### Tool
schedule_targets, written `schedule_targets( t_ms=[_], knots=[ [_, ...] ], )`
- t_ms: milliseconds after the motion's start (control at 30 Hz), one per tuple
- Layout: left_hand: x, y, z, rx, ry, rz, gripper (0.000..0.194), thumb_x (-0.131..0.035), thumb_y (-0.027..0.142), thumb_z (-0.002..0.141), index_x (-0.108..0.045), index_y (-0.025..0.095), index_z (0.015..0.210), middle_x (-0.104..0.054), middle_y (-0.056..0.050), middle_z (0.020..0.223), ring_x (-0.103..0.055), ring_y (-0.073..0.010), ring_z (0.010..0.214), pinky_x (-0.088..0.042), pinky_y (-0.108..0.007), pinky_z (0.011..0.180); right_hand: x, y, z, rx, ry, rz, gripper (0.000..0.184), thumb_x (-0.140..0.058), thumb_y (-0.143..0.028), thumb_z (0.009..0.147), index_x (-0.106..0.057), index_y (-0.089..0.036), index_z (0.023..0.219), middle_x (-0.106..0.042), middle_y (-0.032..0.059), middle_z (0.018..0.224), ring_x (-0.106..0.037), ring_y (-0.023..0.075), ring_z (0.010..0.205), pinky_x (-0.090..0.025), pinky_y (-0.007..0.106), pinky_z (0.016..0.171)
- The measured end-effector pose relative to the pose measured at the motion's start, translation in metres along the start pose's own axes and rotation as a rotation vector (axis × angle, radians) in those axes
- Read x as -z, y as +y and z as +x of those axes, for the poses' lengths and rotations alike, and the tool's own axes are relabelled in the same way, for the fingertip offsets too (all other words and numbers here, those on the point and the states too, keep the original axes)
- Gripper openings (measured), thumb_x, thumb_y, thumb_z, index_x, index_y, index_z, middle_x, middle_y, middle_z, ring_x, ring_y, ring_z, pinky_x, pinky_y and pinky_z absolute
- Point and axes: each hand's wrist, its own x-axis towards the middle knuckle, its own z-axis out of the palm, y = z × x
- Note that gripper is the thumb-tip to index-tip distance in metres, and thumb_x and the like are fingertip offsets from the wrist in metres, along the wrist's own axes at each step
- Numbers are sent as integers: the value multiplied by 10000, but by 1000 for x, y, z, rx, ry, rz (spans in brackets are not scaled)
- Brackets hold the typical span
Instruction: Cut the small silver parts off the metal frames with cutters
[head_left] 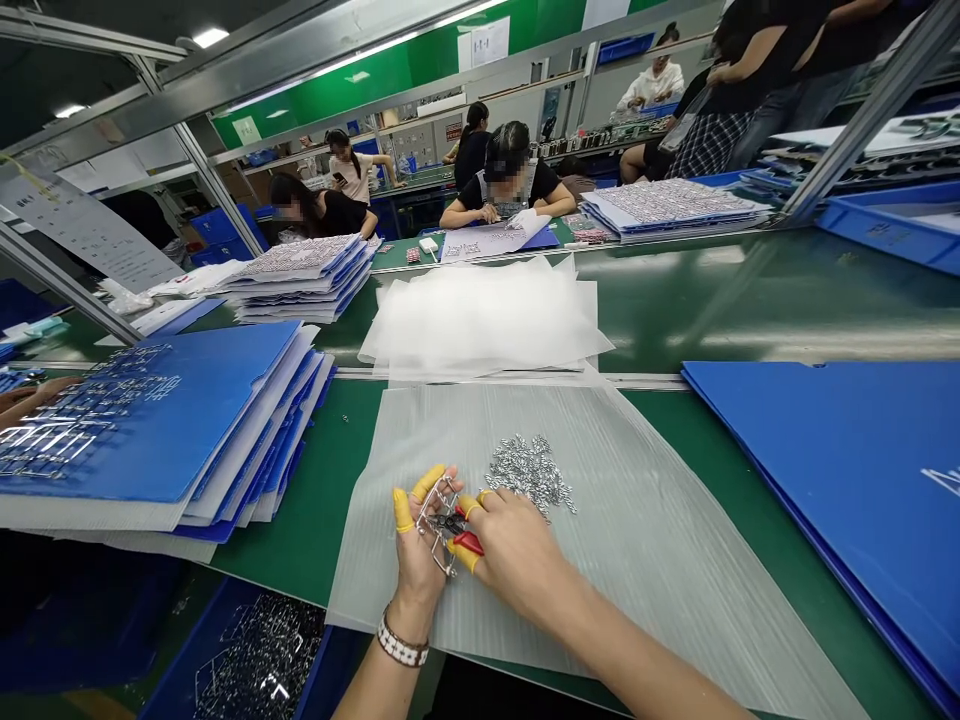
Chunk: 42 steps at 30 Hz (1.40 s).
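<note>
My left hand [421, 545], with yellow covers on its fingertips, holds a shiny metal wire frame [444, 497] with small knobs along it. In my right hand [510, 545] are red-handled pliers or cutters [466, 540], gripped by fingers that also wear yellow covers. The dark jaws meet the metal frame at my left palm; whether they are closed on it I cannot tell. Just beyond my hands, a heap of small silvery metal pieces [529, 472] lies on a translucent foam sheet [637, 500].
Blue and white sheets [225, 400] bearing metal frames are stacked at left, near another person's hand [34, 400]. A blue board [840, 470] lies right. White sheets [487, 315] lie ahead. A blue bin [206, 625] of metal parts sits below left. Several co-workers sit across the bench.
</note>
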Motion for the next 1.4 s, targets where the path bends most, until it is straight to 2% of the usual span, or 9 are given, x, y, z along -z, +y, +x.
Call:
schedule_targets(
  t_ms=[133, 433, 667, 767, 1000, 1400],
  knots=[
    [0, -1, 1, -6, 1, 10, 630, -379, 656, 811, -682, 150, 1032, -648, -155, 1142, -612, -257, 1002, -426, -390, 927, 1, 0, 0, 9, 3, -6, 216, -615, -342, 805, -630, -159, 918, -629, 103, 860, -573, 269, 835, -395, 356, 706],
    [3, -5, 2, -12, 25, 73, 613, -437, 673, 768, -692, 166, 999, -652, -146, 1133, -614, -262, 993, -436, -396, 911, 9, 0, 5, 37, -70, -54, 226, -622, -366, 804, -641, -145, 846, -631, 117, 823, -599, 274, 812, -416, 353, 694],
    [7, -3, 5, -9, -13, 58, 599, -399, 642, 809, -678, 156, 1020, -641, -152, 1149, -607, -253, 993, -440, -399, 909, 11, 1, 9, 102, -51, -84, 223, -611, -353, 814, -655, -136, 842, -635, 114, 752, -609, 262, 754, -417, 339, 663],
    [4, 0, 6, 21, -24, 7, 601, -396, 644, 810, -682, 156, 1013, -646, -152, 1141, -613, -255, 989, -439, -402, 913, 13, 5, 8, 82, -37, -87, 233, -618, -367, 805, -654, -143, 855, -635, 111, 775, -598, 271, 776, -414, 344, 672],
    [-5, 6, 2, 45, -36, -44, 623, -374, 655, 809, -694, 149, 980, -673, -154, 1075, -639, -266, 941, -437, -413, 907, 22, 19, 11, -64, -35, -95, 215, -592, -361, 813, -639, -164, 883, -638, 120, 873, -574, 268, 850, -392, 340, 701],
    [-4, 1, 1, 15, -58, -9, 619, -388, 654, 809, -685, 152, 1018, -670, -156, 1089, -626, -261, 966, -424, -406, 920, 20, 18, 13, -52, -25, -92, 255, -603, -386, 810, -654, -154, 903, -644, 116, 861, -590, 287, 838, -412, 361, 692]
  ],
)
